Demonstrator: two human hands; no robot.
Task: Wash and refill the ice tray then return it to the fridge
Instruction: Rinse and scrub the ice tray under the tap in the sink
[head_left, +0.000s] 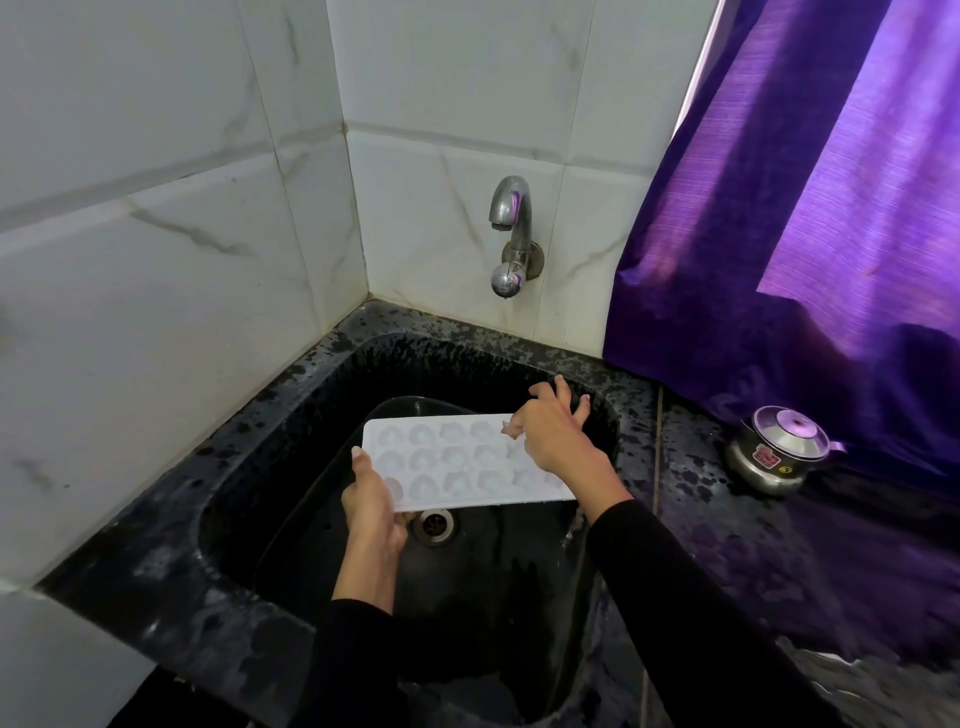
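A white ice tray (452, 462) with several heart-shaped cells is held level over the black sink (291, 415), cells facing up. My left hand (371, 506) grips its near left corner, thumb on top and fingers underneath. My right hand (553, 431) lies over the tray's far right end, thumb on the cells and fingers spread past the far edge. The steel tap (511, 228) on the tiled wall is above and behind the tray; no water runs from it.
The sink's drain (434, 525) shows just below the tray. Wet black counter (727, 545) runs to the right, with a small steel lidded pot (782, 449) on it. A purple curtain (810, 208) hangs at the right. White tiled walls close the corner.
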